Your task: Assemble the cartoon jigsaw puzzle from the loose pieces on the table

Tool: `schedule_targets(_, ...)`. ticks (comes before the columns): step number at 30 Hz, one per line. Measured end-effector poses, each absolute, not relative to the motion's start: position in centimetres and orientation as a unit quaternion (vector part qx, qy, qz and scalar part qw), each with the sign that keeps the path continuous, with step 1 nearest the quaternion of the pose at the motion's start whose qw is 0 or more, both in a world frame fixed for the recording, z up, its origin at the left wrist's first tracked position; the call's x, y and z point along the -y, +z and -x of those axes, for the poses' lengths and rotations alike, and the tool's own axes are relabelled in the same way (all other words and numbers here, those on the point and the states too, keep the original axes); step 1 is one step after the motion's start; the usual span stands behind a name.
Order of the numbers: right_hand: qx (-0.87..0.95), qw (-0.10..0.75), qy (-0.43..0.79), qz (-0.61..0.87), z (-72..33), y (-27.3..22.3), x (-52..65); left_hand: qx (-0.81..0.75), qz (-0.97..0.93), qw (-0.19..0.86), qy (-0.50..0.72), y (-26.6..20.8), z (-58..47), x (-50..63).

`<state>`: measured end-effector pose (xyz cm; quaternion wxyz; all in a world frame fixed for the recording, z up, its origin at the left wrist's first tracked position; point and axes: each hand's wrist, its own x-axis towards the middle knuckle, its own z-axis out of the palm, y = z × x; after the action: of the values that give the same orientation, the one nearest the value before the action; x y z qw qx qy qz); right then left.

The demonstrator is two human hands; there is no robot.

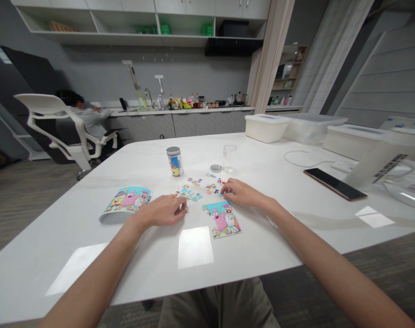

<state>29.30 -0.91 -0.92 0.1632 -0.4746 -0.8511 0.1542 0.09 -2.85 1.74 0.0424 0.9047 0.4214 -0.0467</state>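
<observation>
My left hand (164, 210) rests low over the table, its fingers curled, with a small puzzle piece (187, 210) at the fingertips. Fingertips of my right hand (240, 192) are pinched at a small blue puzzle piece (221, 195), just above the partly joined jigsaw puzzle (224, 218). That puzzle shows a pink starfish and a figure in white, under a blue top. Loose puzzle pieces (194, 197) lie scattered between and beyond both hands. Left of my left hand sits a curled picture sheet (128, 199) with similar cartoon figures.
Behind the pieces stand a lidded jar (175, 161) with a cartoon label, a clear jar (229, 159) and a loose silver lid (216, 168). A phone (334, 183), a cable and white storage boxes (266, 127) occupy the right side. Someone sits beyond a white chair (53, 104).
</observation>
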Motion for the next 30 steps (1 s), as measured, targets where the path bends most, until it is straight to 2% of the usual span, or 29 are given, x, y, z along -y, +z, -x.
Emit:
schedule_targets(15,0.854,0.166,0.151,0.47,-29.46,-1.25,0.66,-0.411,-0.909,0.004,-0.063,1.44,-0.27,2.42)
schedule_targets(30,0.854,0.163,0.149,0.471,-29.41,-1.07,0.77,-0.425,-0.904,0.042,-0.035,1.26,-0.25,2.33)
